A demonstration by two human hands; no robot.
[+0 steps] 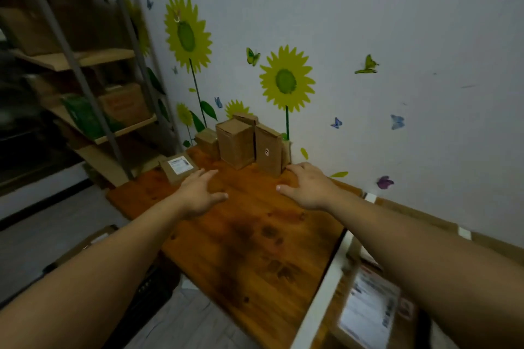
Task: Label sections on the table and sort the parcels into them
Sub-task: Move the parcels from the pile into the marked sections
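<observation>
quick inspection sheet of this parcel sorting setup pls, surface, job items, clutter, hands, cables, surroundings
surface: wooden table, stained, mostly bare; no section labels seen.
job's things: cardboard boxes upright in a cluster at the far end by the wall; a flat parcel with a white label on the far left corner; another labelled parcel lying lower right, beyond the table edge.
clutter: nothing seen on the table.
grippers: left hand and right hand both open and empty, reaching towards the boxes.
cables: nothing seen.
surroundings: shelves with boxes on the left; wall with sunflower and butterfly stickers.
</observation>
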